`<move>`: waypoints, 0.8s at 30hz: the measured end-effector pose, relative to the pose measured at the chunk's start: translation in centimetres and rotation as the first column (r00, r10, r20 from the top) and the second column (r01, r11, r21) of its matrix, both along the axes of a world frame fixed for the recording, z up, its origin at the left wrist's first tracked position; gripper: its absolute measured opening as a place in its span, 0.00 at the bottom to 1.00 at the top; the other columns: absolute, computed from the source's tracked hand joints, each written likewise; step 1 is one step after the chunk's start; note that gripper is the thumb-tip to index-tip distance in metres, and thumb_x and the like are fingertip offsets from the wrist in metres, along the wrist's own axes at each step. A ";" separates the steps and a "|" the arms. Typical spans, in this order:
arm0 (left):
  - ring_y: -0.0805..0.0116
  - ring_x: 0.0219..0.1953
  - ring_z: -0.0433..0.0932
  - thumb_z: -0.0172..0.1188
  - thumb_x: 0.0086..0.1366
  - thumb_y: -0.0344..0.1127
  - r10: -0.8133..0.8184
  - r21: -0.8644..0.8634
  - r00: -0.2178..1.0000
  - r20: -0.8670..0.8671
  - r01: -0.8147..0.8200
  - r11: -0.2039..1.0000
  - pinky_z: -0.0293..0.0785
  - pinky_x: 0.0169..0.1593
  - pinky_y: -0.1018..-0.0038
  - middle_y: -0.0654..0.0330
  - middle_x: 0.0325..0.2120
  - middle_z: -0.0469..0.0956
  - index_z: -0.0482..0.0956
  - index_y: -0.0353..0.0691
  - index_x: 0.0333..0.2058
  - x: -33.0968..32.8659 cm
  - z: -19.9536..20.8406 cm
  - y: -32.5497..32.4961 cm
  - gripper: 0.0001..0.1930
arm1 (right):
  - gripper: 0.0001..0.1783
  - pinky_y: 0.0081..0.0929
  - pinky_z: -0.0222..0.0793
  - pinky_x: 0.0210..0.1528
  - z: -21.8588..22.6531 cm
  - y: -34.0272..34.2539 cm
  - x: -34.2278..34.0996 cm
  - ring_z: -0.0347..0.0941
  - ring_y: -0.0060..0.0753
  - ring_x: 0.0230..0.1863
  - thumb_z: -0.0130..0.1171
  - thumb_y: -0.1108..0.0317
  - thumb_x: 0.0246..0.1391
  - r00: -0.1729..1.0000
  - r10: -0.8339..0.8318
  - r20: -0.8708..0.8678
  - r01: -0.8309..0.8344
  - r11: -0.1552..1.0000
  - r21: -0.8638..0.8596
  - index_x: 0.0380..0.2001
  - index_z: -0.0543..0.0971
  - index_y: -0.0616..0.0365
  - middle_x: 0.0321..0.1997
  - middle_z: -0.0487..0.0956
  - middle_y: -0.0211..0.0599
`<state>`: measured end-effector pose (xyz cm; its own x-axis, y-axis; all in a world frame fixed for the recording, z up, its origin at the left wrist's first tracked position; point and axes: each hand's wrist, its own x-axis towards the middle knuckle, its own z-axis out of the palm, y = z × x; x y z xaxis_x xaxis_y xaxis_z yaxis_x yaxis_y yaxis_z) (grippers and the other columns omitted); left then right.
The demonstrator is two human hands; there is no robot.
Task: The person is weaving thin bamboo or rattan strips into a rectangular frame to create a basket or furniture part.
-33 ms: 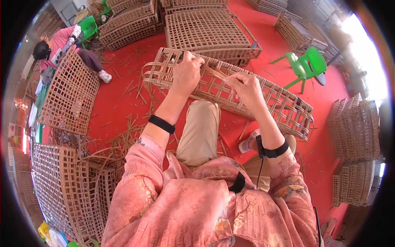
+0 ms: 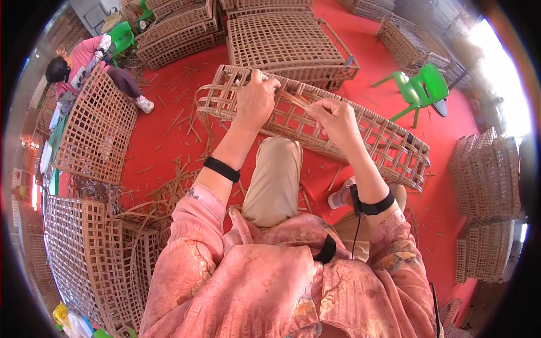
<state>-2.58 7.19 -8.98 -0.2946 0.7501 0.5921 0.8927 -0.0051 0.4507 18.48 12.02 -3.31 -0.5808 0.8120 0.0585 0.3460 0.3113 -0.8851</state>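
Observation:
Across my knees lies a long, narrow basket frame of open brown wickerwork, slanting from upper left to lower right. My left hand is closed at its far edge near the left end. From those fingers a flat wicker strip runs to my right hand, which pinches its other end between thumb and fingertips above the weave. The left fingertips are partly hidden, so whether they also grip the frame's edge cannot be seen.
Beyond the frame stands a large lattice basket. A green chair is at the right, near stacked baskets. At left a seated person holds a woven panel. Loose strips litter the red floor.

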 end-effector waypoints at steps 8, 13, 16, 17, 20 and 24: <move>0.51 0.33 0.82 0.52 0.63 0.28 0.067 -0.048 0.993 -0.100 -0.072 0.996 0.77 0.37 0.58 0.51 0.34 0.81 0.77 0.41 0.40 -1.1 1.0 -0.6 0.08 | 0.15 0.31 0.70 0.26 -1.4 1.4 -1.2 0.74 0.30 0.17 0.60 0.59 0.53 0.992 -0.083 0.093 0.072 0.991 0.114 0.30 0.85 0.62 0.14 0.76 0.39; 0.57 0.31 0.84 0.57 0.63 0.26 0.087 -0.134 0.974 0.207 -0.060 0.989 0.79 0.41 0.65 0.50 0.33 0.83 0.76 0.37 0.42 -1.6 0.9 1.3 0.09 | 0.15 0.34 0.72 0.30 -1.5 2.0 -1.6 0.77 0.37 0.21 0.60 0.58 0.52 0.984 -0.118 0.132 0.106 0.990 0.093 0.30 0.85 0.60 0.16 0.78 0.42; 0.52 0.31 0.82 0.57 0.63 0.28 0.056 0.009 0.944 0.326 -0.062 0.998 0.78 0.37 0.60 0.49 0.29 0.82 0.77 0.38 0.37 -3.2 1.1 1.2 0.05 | 0.15 0.39 0.73 0.34 -1.8 1.6 -2.6 0.79 0.47 0.27 0.60 0.57 0.52 0.982 -0.129 0.136 0.095 0.968 0.233 0.28 0.85 0.58 0.20 0.79 0.46; 0.52 0.31 0.82 0.57 0.63 0.28 0.054 0.007 0.943 0.327 -0.060 0.998 0.78 0.37 0.60 0.49 0.29 0.82 0.77 0.38 0.37 -3.4 1.0 1.1 0.05 | 0.15 0.39 0.73 0.34 -1.6 1.5 -2.9 0.79 0.47 0.27 0.60 0.57 0.52 0.982 -0.132 0.137 0.097 0.968 0.232 0.28 0.85 0.58 0.20 0.79 0.46; 0.55 0.31 0.82 0.62 0.60 0.30 0.053 0.157 0.928 0.369 -0.119 0.980 0.78 0.38 0.61 0.52 0.31 0.81 0.81 0.40 0.36 -5.3 0.3 0.5 0.05 | 0.15 0.44 0.73 0.38 -0.9 1.4 -5.2 0.78 0.53 0.31 0.60 0.57 0.52 0.979 -0.087 0.186 0.011 0.926 0.377 0.28 0.84 0.58 0.23 0.80 0.49; 0.56 0.37 0.81 0.64 0.59 0.35 0.258 -0.003 0.965 0.036 -0.258 0.966 0.77 0.41 0.63 0.56 0.35 0.79 0.86 0.46 0.35 -5.6 0.3 -0.6 0.07 | 0.14 0.45 0.73 0.38 -1.0 2.5 -6.5 0.79 0.52 0.32 0.60 0.57 0.53 0.984 -0.075 0.160 0.010 0.928 0.374 0.29 0.85 0.57 0.24 0.80 0.48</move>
